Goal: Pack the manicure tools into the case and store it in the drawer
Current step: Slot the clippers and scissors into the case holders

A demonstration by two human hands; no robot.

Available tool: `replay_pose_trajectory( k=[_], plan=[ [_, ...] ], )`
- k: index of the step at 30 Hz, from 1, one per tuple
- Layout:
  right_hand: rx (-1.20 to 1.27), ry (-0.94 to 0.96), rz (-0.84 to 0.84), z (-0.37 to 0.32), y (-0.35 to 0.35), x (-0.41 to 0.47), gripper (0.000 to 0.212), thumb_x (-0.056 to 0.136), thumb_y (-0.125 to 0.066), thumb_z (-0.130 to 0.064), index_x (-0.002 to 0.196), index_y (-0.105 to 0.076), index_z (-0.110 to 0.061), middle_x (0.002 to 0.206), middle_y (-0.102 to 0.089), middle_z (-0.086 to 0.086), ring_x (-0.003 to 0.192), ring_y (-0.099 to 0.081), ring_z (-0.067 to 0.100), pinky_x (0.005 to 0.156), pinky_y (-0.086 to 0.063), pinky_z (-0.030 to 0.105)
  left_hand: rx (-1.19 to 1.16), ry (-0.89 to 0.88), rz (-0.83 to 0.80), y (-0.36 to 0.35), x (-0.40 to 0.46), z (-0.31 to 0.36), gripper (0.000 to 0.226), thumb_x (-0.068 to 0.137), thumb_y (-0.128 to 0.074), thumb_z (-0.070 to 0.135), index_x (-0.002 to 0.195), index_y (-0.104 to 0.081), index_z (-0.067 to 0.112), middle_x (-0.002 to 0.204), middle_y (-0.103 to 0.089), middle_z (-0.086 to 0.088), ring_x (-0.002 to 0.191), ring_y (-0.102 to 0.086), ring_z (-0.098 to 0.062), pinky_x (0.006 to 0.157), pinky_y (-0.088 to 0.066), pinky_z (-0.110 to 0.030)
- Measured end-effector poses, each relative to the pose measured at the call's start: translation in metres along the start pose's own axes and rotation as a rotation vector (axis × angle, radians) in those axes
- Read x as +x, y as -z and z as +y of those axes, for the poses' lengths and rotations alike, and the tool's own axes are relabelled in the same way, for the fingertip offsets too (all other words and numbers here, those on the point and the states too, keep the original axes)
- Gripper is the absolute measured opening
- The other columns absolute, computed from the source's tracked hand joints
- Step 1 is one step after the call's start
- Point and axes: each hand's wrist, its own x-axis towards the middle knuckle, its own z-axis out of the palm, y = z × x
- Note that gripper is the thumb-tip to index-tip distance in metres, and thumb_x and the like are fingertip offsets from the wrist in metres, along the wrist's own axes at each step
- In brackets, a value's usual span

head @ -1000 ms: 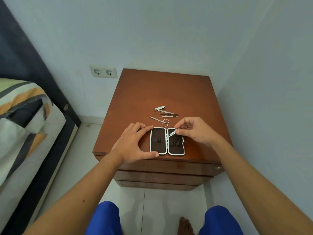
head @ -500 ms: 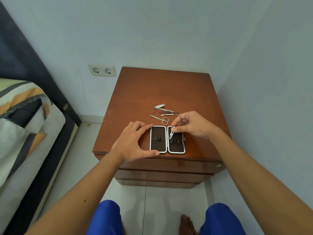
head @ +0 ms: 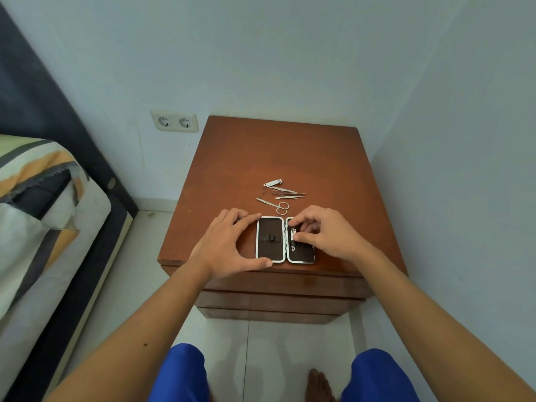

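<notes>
Bed [head: 34,216]: lay at 9 o'clock of the counter.
Counter [head: 278,158]: brown wood, drawer fronts [head: 278,300] below its near edge.
Left hand [head: 226,245]: rested at 9 o'clock of the case, fingers spread wide, thumb and forefinger bracing the left half.
Right hand [head: 327,236]: sat over the right half, fingers pinched narrow on a small metal tool [head: 293,237].
Case [head: 270,239]: lay open flat near the counter's front edge.
Loose tools: scissors [head: 274,205], clipper [head: 273,183] and thin pieces [head: 287,193] lay at 12 o'clock of the case.
</notes>
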Motion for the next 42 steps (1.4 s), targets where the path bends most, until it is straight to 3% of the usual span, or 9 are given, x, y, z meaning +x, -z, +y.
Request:
replay_pose_trajectory(
  k=[4, 8, 12, 16, 19, 24, 31, 39, 42],
  plan=[
    [-0.095, 0.092, 0.114, 0.004, -0.013, -0.009, 0.030, 0.085, -0.084, -0.017, 0.114, -0.078, -0.017, 0.106, -0.067, -0.006, 0.091, -0.067, 0.014, 0.086, -0.056, 0.026, 0.000, -0.003, 0.001, 0.000, -0.001, 0.001, 0.111, 0.068, -0.065, 0.093, 0.158, -0.042, 0.034, 0.136, -0.044, 0.013, 0.124, -0.038, -0.008, 0.109, -0.036, -0.028],
    [-0.180, 0.090, 0.025, 0.003, -0.011, -0.015, 0.047, 0.077, -0.090, -0.033, 0.121, -0.076, -0.023, 0.110, -0.063, -0.011, 0.096, -0.065, 0.012, 0.089, -0.054, 0.025, 0.010, -0.001, -0.004, 0.001, -0.001, 0.001, 0.112, 0.068, -0.065, 0.094, 0.158, -0.041, 0.034, 0.137, -0.044, 0.011, 0.124, -0.037, -0.009, 0.109, -0.035, -0.028],
    [-0.182, 0.105, -0.005, 0.003, -0.008, -0.019, 0.046, 0.076, -0.092, -0.030, 0.119, -0.076, -0.023, 0.111, -0.063, -0.012, 0.096, -0.063, 0.004, 0.086, -0.048, 0.013, 0.011, 0.008, -0.011, 0.001, 0.000, 0.001, 0.112, 0.067, -0.064, 0.095, 0.158, -0.040, 0.035, 0.137, -0.042, 0.014, 0.124, -0.036, -0.008, 0.109, -0.036, -0.028],
    [-0.179, 0.118, -0.013, 0.006, -0.009, -0.019, 0.047, 0.074, -0.093, -0.033, 0.117, -0.076, -0.026, 0.109, -0.062, -0.016, 0.094, -0.063, 0.003, 0.086, -0.052, 0.019, 0.003, 0.011, -0.007, 0.001, -0.001, 0.001, 0.112, 0.066, -0.065, 0.095, 0.158, -0.041, 0.036, 0.137, -0.042, 0.015, 0.125, -0.036, -0.006, 0.109, -0.036, -0.027],
    [-0.138, 0.113, 0.016, 0.001, -0.003, -0.013, 0.039, 0.077, -0.091, -0.031, 0.114, -0.078, -0.024, 0.107, -0.066, -0.013, 0.091, -0.063, 0.004, 0.080, -0.048, 0.013, -0.001, 0.011, -0.013, 0.002, -0.001, 0.002, 0.111, 0.067, -0.066, 0.094, 0.158, -0.041, 0.036, 0.138, -0.042, 0.015, 0.125, -0.035, -0.005, 0.108, -0.035, -0.027],
    [-0.065, 0.045, 0.263, -0.012, 0.007, 0.037, 0.015, 0.087, -0.083, -0.021, 0.102, -0.082, -0.020, 0.095, -0.074, -0.005, 0.078, -0.062, 0.005, 0.071, -0.045, 0.007, -0.018, 0.015, -0.007, 0.002, -0.002, 0.002, 0.110, 0.066, -0.067, 0.094, 0.157, -0.042, 0.036, 0.136, -0.042, 0.016, 0.123, -0.036, -0.005, 0.109, -0.037, -0.028],
    [-0.188, -0.021, 0.278, -0.008, 0.009, 0.118, 0.015, 0.090, -0.079, -0.026, 0.105, -0.081, -0.023, 0.098, -0.073, -0.003, 0.083, -0.063, 0.009, 0.086, -0.053, 0.028, -0.027, 0.022, -0.034, 0.002, 0.000, 0.001, 0.110, 0.066, -0.065, 0.095, 0.157, -0.039, 0.039, 0.140, -0.040, 0.018, 0.127, -0.034, -0.004, 0.112, -0.037, -0.028],
    [-0.244, -0.017, 0.189, 0.003, 0.005, 0.135, 0.014, 0.089, -0.081, -0.028, 0.103, -0.081, -0.026, 0.097, -0.063, -0.004, 0.076, -0.055, 0.004, 0.071, -0.040, 0.021, -0.033, 0.008, -0.012, 0.001, 0.001, -0.003, 0.110, 0.066, -0.065, 0.094, 0.157, -0.040, 0.037, 0.141, -0.040, 0.016, 0.128, -0.035, -0.005, 0.113, -0.037, -0.029],
    [-0.197, -0.032, 0.200, 0.002, 0.011, 0.132, 0.009, 0.090, -0.080, -0.031, 0.099, -0.080, -0.027, 0.095, -0.071, -0.007, 0.083, -0.062, 0.009, 0.080, -0.047, 0.025, -0.036, 0.011, -0.021, 0.002, 0.002, -0.003, 0.110, 0.066, -0.064, 0.095, 0.157, -0.039, 0.038, 0.143, -0.039, 0.017, 0.127, -0.034, -0.003, 0.112, -0.037, -0.027]
  ],
)
